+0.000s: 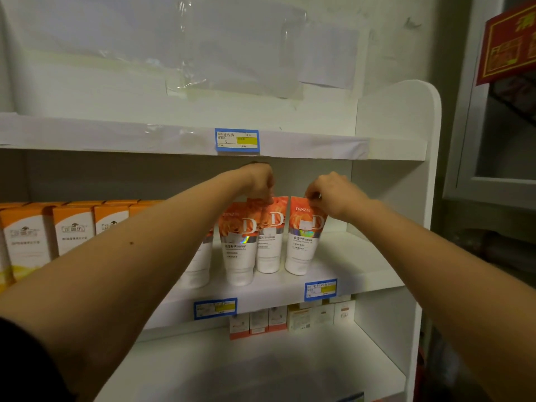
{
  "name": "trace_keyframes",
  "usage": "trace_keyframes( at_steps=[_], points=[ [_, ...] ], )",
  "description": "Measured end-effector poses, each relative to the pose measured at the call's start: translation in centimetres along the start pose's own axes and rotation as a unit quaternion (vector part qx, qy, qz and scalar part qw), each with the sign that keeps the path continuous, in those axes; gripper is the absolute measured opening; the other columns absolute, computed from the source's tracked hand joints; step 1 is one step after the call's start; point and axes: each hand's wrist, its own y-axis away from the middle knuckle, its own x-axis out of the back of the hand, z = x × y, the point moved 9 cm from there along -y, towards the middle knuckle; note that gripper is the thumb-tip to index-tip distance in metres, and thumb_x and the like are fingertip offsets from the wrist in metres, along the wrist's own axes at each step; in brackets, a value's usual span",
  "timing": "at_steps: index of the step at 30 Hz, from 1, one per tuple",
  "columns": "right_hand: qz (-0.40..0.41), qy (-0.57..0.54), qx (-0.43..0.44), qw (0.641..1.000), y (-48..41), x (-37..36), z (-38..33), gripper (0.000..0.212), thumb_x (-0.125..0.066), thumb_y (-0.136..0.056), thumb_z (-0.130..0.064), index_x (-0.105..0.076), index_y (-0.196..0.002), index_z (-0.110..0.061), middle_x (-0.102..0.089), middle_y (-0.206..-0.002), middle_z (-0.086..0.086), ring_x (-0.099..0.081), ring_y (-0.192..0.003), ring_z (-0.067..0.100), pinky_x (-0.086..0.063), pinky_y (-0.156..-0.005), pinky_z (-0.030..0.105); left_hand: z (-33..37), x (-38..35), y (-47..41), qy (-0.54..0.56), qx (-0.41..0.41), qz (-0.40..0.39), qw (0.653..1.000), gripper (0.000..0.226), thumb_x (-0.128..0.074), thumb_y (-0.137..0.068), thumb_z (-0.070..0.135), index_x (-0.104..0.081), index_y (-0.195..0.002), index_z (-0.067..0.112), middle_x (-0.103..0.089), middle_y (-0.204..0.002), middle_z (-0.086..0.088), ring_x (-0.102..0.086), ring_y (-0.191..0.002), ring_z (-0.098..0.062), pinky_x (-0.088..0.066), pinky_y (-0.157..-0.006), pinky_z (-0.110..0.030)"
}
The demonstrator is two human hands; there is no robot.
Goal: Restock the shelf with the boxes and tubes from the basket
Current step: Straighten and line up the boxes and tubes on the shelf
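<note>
White shelf unit point(397, 117), three levels showing; the task's things are sitting on the middle shelf point(348, 256).

- Tubes point(239, 250), four, orange tops and white bodies, caps down, standing in a loose row at the shelf's centre. Left tube point(200, 265) is mostly hiding behind the left forearm. Front tube point(240, 265) is standing nearest the shelf edge. Back tube point(269, 248) is standing just behind and right of it, the two overlapping. Right tube point(303, 245) is standing just beside the back tube and leaning slightly left.
- Left hand point(259, 181): fingers are curling down and pinching the crimped top of the back tube; the front tube's top is lying just under the same hand, and contact there cannot be told.
- Right hand point(333, 195): thumb and fingers are pinching the top corner of the right tube.
- Boxes point(72, 230), orange and white, are standing upright side by side along the left of the same shelf, partly behind the left forearm.
- Price tags, blue-bordered: one point(237, 140) is sticking to the top shelf's front edge, two point(320, 289) point(215, 308) to the middle shelf's edge.
- Small boxes point(290, 317) are lining the far side of the bottom shelf.
- Red sign point(510, 44) is hanging at the upper right, beyond the unit.
</note>
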Motion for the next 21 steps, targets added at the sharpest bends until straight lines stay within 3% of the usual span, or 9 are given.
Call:
trace_keyframes(
  at_steps=[4, 10, 15, 21],
  points=[
    [0.0, 0.009, -0.01, 1.0, 0.0, 0.0, 0.9, 0.024, -0.053, -0.091, -0.013, -0.067, -0.111, -0.011, -0.066, -0.116, 0.014, -0.063, -0.103, 0.032, -0.052, -0.09, 0.042, 1.4, 0.3, -0.4, -0.006, -0.021, 0.022, 1.0, 0.011, -0.062, -0.087, 0.014, -0.065, -0.093, 0.006, -0.058, -0.092, -0.01, -0.053, -0.087, -0.021, -0.048, -0.09, -0.034],
    [-0.012, 0.031, -0.018, 0.999, -0.1, 0.0, 2.2, 0.025, -0.054, -0.089, -0.012, -0.068, -0.11, -0.013, -0.065, -0.117, 0.014, -0.063, -0.102, 0.032, -0.053, -0.09, 0.044, 2.3, -0.1, -0.7, -0.001, -0.028, -0.001, 1.0, 0.027, -0.064, -0.085, 0.012, -0.065, -0.107, -0.003, -0.066, -0.114, -0.019, -0.055, -0.089, -0.021, -0.048, -0.089, -0.032],
    [-0.007, 0.015, -0.021, 1.0, -0.5, -0.3, 2.4, 0.025, -0.054, -0.089, -0.011, -0.068, -0.11, -0.013, -0.066, -0.116, 0.014, -0.063, -0.102, 0.032, -0.053, -0.09, 0.044, 2.6, -0.4, -0.6, 0.002, -0.029, -0.015, 0.999, 0.03, -0.063, -0.085, 0.011, -0.064, -0.112, -0.001, -0.065, -0.118, -0.018, -0.061, -0.11, -0.03, -0.047, -0.09, -0.032],
    [0.03, 0.0, -0.026, 0.999, -0.5, -0.8, 2.6, 0.025, -0.054, -0.088, -0.009, -0.069, -0.107, -0.015, -0.066, -0.114, 0.013, -0.064, -0.1, 0.034, -0.054, -0.087, 0.042, 2.5, -0.5, -0.8, -0.002, -0.026, -0.023, 0.999, 0.03, -0.063, -0.086, 0.011, -0.064, -0.114, 0.001, -0.066, -0.119, -0.017, -0.062, -0.11, -0.028, -0.047, -0.087, -0.029]
  ],
)
